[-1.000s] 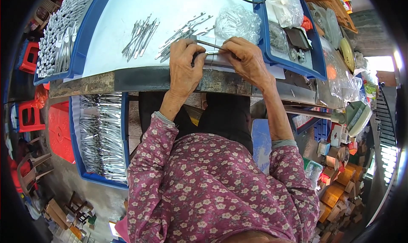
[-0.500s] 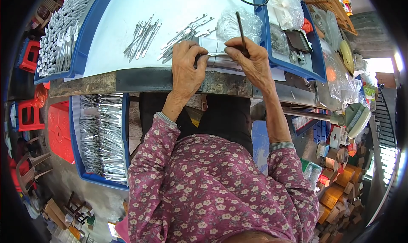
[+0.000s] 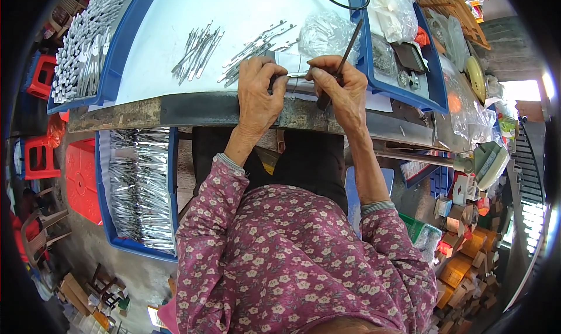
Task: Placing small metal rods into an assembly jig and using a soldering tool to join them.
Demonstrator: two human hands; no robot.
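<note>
At the table's near edge, my left hand (image 3: 259,91) is closed, with thumb and fingers pinching a slim silver metal piece (image 3: 297,74). My right hand (image 3: 346,94) meets the piece's other end with its fingertips. It also grips a dark tool with a thin shaft (image 3: 353,42), which slants up to the right; a dark thicker end shows below the palm. What kind of tool it is I cannot tell. Beyond my hands lie two loose piles of thin metal strips, a left pile (image 3: 197,54) and a right pile (image 3: 255,49). A clear plastic bag (image 3: 330,39) sits beside the right pile.
A blue tray of silver parts (image 3: 108,94) stands at the far left. Another blue tray (image 3: 175,188), full of metal pieces, is below the table's edge. On the right, a blue tray (image 3: 403,94) holds bags and small items. A lamp (image 3: 491,164) juts in nearby.
My right hand has turned, so the tool's shaft tilts further right and its thicker end now shows below the palm. My right forearm has swung inward. The left hand has barely moved.
</note>
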